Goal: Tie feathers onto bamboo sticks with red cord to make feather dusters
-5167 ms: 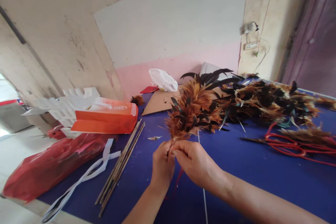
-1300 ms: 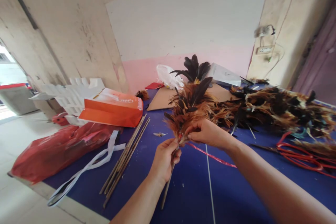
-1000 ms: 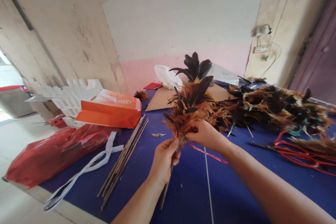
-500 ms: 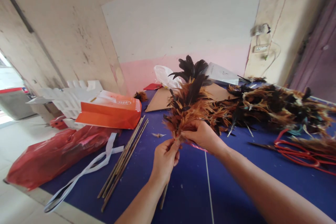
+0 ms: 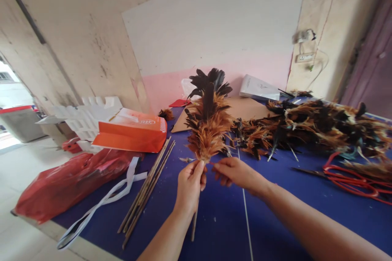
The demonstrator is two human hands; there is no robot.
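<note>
While the left hand (image 5: pixel 190 181) is gripping a thin stick (image 5: pixel 194 225) just below a bunch of feathers (image 5: pixel 210 128), the right hand (image 5: pixel 228 170) is pinching what looks like a red string (image 5: pixel 211 163) beside the feathers' base; the bunch is standing nearly upright over a blue table (image 5: pixel 281 224), in front of a flat piece of cardboard (image 5: pixel 245 109); should the string be slackening, the lowest feathers could be slipping loose; a weak left grip could be letting the stick twist, and too hard a pull could be snapping the string; soft, frilled, rust-brown plumes are fanning around the stick, with broad black ones crowning the top; more sticks (image 5: pixel 147 193), straight and slender, are lying to the left; a shaggy feather pile (image 5: pixel 324 126) is spreading to the right, near scissors (image 5: pixel 327 174) with wide red loops.
</note>
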